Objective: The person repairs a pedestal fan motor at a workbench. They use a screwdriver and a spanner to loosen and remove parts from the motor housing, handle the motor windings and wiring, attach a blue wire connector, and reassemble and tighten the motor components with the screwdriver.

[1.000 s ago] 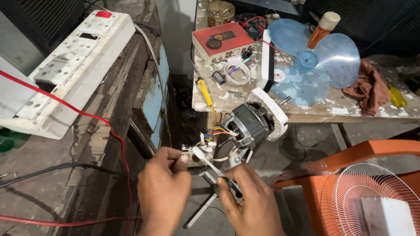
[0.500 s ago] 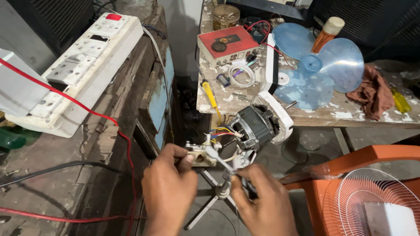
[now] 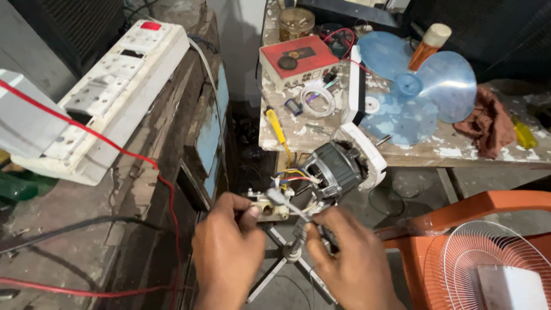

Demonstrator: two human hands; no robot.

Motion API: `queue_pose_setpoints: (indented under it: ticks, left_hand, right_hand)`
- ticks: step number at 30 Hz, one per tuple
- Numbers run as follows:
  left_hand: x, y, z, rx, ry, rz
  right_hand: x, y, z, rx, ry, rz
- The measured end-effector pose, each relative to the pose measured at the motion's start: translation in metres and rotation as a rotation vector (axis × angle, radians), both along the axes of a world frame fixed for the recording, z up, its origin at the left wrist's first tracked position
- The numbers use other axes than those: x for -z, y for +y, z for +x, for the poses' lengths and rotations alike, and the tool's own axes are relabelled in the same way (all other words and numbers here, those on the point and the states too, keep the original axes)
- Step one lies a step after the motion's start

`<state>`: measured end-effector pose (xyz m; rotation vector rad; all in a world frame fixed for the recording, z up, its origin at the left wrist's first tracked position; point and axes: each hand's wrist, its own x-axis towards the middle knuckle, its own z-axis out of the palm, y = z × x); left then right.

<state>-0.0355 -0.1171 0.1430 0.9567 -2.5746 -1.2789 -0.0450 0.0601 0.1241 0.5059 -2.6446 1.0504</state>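
Left hand (image 3: 228,252) pinches small cream terminal block (image 3: 268,210); right hand (image 3: 350,261) apparently grips a metal tool (image 3: 290,205). Rewiring dark fan motor (image 3: 333,169); steadiness needed.

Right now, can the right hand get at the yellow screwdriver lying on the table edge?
Probably yes. The right hand is below the yellow screwdriver, and the fan motor sits off to the side, but its fingers hold a tool.

translucent blue plastic fan blade (image 3: 422,92); rough paint-flecked wooden table (image 3: 459,154).
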Motion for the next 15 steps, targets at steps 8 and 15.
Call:
queue_pose_setpoints:
  ticks: [8,15]
  left_hand:
    - [-0.004,-0.003,-0.001,-0.009,0.013,-0.036]
    - [-0.005,0.001,-0.001,-0.015,-0.012,0.03]
  right_hand:
    - [-0.025,0.018,-0.021,-0.087,-0.037,0.071]
    - [-0.021,0.002,-0.014,0.008,0.108,0.081]
